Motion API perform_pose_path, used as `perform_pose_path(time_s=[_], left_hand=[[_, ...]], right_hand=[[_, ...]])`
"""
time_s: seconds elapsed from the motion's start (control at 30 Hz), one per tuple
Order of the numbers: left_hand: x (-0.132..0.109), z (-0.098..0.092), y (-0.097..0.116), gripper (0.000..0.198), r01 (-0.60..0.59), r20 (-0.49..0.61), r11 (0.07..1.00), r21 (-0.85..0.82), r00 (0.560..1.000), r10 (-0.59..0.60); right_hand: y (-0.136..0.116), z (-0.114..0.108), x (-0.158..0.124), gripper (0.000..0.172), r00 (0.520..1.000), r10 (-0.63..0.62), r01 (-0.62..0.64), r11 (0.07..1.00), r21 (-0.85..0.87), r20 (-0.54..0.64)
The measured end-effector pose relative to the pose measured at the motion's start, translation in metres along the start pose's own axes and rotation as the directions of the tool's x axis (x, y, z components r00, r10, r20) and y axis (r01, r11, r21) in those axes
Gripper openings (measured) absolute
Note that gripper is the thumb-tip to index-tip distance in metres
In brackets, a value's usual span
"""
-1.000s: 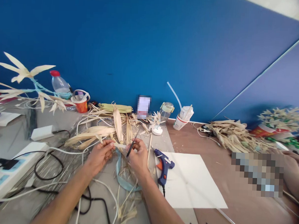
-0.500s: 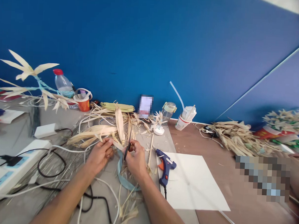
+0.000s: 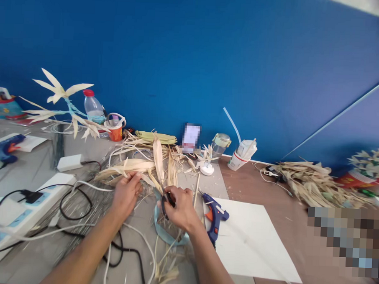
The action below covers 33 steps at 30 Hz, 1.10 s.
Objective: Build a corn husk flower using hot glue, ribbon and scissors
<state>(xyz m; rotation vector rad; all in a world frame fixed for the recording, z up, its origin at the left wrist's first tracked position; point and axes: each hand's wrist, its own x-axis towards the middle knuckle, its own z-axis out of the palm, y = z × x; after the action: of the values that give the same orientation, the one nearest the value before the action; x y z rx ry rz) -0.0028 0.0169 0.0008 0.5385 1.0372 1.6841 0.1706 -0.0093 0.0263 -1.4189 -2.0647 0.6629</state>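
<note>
My left hand pinches a small pale corn husk strip between thumb and fingers. Close beside it, my right hand is closed around black-handled scissors. Their blades are hard to make out against the straw-coloured scraps. Dried corn husks lie just beyond both hands, and one pointed husk stands out among them. Under the right hand curls a light blue ribbon. A blue hot glue gun lies right of that hand, partly on a white sheet.
A white power strip with black and white cables covers the left side. Husk flowers, a red-capped bottle and paper cups line the back near a propped phone. More husks are heaped at right.
The view has swung left, so things appear further right. My right hand with the scissors has moved slightly away from the left hand, and the scissors have tilted. The left hand still pinches the strip.
</note>
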Motion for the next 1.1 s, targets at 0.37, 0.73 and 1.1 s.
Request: perform_pose_path(time_s=[0.37,0.73,1.1], left_hand=[[-0.0003,0.0014,0.0003,0.03,0.026,-0.006,1.0,0.014,1.0,-0.026],[-0.0006,0.0003,0.0002,0.024,0.007,0.051,0.998,0.063,0.999,-0.01],[-0.0011,-0.0005,0.0003,0.025,0.01,0.032,0.998,0.066,0.999,-0.012]], right_hand=[[-0.0065,0.0056,-0.0048,0.024,0.996,-0.06,0.066,0.993,-0.099,0.06],[-0.0063,0.0043,-0.0046,0.018,0.996,-0.049,0.054,0.996,-0.07,0.075],[-0.0069,0.0011,-0.005,0.017,0.992,-0.041,0.041,0.999,0.002,0.115]])
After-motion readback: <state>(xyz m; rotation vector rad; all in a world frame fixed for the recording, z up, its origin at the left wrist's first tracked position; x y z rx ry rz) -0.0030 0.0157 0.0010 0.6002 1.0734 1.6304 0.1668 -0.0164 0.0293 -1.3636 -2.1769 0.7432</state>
